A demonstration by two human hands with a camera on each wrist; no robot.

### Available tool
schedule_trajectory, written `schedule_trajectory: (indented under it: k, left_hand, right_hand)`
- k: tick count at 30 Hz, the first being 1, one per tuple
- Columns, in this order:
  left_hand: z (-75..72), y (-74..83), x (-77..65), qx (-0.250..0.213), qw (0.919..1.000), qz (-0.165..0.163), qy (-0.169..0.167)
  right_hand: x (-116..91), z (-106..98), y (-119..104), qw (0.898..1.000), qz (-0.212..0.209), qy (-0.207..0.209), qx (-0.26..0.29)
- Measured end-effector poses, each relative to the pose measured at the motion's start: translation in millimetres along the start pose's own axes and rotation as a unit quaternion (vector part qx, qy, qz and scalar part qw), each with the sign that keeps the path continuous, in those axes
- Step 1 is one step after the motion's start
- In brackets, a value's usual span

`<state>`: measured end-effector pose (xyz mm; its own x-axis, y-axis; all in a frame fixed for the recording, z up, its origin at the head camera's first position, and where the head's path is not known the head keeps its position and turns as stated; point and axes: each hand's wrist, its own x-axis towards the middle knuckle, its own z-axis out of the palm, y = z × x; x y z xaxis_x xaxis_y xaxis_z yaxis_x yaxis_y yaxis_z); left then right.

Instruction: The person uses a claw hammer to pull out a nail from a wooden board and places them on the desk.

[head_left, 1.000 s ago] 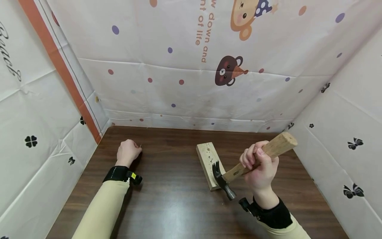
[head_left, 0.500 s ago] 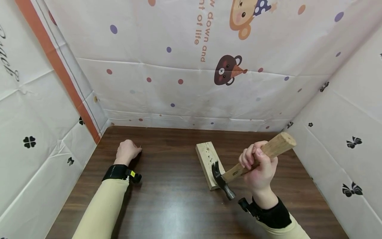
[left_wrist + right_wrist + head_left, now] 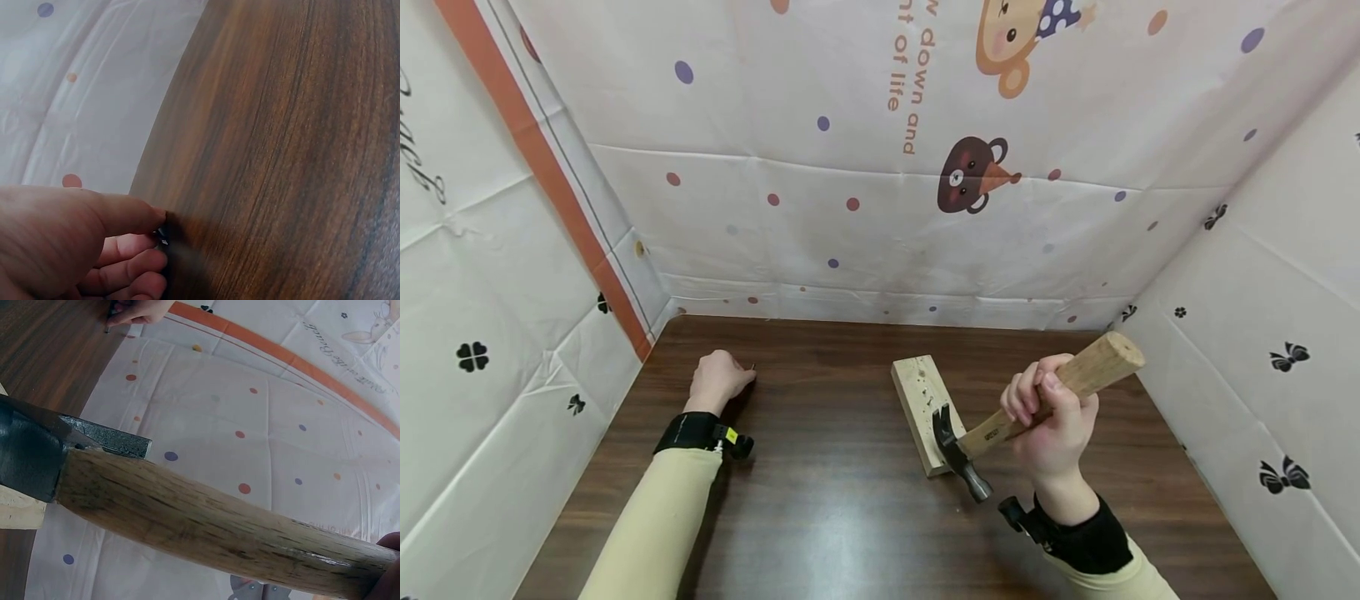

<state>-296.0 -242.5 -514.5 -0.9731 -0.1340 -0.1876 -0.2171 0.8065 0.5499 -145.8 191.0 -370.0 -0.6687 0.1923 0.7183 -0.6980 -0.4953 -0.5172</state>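
Head view: left hand (image 3: 717,382) pinches a thin piece (image 3: 754,367); right hand (image 3: 1051,417) grips a hammer (image 3: 987,435), handle (image 3: 1103,365) slanting upper-right.

In the head view, a claw hammer (image 3: 992,432), dark-headed and wooden-handled, slanted up rightward at lower right, its head overlapping a pale, pitted block (image 3: 917,392) lying right of centre, while a small dark object (image 3: 754,367) showed left of centre.
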Motion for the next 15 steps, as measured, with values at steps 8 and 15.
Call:
schedule_trajectory:
  k: [8,15]
  left_hand:
    - [-0.8,-0.1,0.1,0.006,1.0,0.007,0.004]
    - [-1.4,-0.9,0.2,0.003,0.9998,0.016,0.013]
  right_hand:
    - [0.0,-0.6,0.1,1.0,0.0,0.001,0.006]
    - [0.4,-0.5,-0.6,1.0,0.005,0.004,0.01]
